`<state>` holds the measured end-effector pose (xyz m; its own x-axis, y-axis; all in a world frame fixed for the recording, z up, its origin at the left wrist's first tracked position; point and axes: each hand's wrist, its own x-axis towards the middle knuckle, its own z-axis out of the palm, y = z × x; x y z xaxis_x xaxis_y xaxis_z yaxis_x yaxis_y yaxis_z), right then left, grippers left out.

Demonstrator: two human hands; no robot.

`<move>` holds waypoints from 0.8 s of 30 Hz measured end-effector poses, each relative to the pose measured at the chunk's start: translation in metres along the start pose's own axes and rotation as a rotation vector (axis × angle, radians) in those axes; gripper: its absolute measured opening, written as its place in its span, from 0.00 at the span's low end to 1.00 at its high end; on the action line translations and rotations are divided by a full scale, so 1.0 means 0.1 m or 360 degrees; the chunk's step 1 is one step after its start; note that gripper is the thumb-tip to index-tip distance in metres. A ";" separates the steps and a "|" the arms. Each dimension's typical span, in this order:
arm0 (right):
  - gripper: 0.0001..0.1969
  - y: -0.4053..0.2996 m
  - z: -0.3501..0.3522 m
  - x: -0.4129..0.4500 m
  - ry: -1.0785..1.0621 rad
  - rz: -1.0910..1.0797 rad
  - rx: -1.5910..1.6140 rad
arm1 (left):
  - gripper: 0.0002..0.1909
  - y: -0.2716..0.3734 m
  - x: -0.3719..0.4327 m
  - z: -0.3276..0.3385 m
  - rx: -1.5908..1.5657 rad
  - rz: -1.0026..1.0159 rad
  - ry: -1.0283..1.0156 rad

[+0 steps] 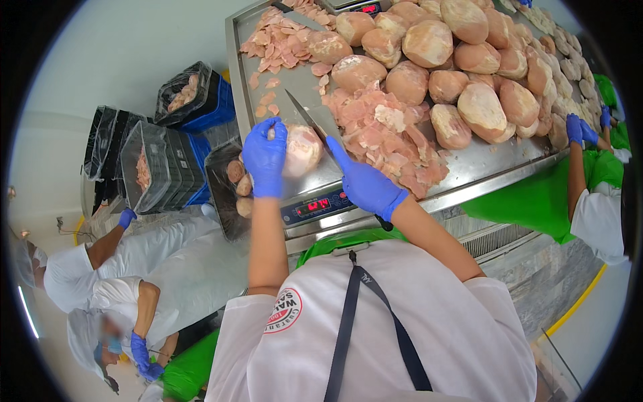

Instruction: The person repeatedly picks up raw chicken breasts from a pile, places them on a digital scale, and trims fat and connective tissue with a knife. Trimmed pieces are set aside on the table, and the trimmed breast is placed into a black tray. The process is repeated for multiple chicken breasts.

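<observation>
My left hand (266, 156), in a blue glove, grips the near-left side of a pale, rounded piece of meat (303, 151) on the digital scale (316, 206). The scale's red display is lit. In my right hand (369, 183), also gloved in blue, is a long-bladed knife (306, 114), its index finger laid along the blade and its tip pointing up and left. The blade lies close along the right side of the piece; whether it touches cannot be told. A heap of thin pink meat slices (389, 135) lies to the right of the knife.
Many rounded meat pieces (427, 44) cover the steel table (241, 75). Another knife (299, 17) rests on trimmings at the far left. A lined black crate (221, 201) with pieces stands beside the table, more lined crates (155, 166) beyond. Co-workers (598, 201) are at the right and left.
</observation>
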<state>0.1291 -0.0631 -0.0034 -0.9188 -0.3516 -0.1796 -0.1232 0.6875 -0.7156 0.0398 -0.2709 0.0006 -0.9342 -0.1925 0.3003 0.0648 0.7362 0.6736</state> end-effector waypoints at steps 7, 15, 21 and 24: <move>0.42 0.00 -0.03 0.41 -0.0073 0.0044 -0.0044 | 0.12 0.09 0.04 -0.05 0.0010 -0.0019 -0.0117; 0.39 0.18 -0.05 0.24 -0.0024 -0.0009 0.0034 | 0.12 -0.01 0.12 -0.07 -0.0261 0.0158 -0.0258; 0.41 -0.18 -0.25 -0.09 0.0232 -0.0081 -0.0119 | 0.11 -0.04 0.08 -0.05 -0.0140 0.0147 -0.0227; 0.41 -0.15 -0.12 -0.02 0.0266 -0.0231 -0.0191 | 0.11 0.01 0.09 -0.06 -0.0180 0.0143 -0.0275</move>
<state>0.1282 -0.0652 0.0157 -0.9363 -0.3489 0.0403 -0.2927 0.7117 -0.6386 0.0336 -0.2755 0.0083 -0.9685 -0.0082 0.2488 0.1803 0.6663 0.7236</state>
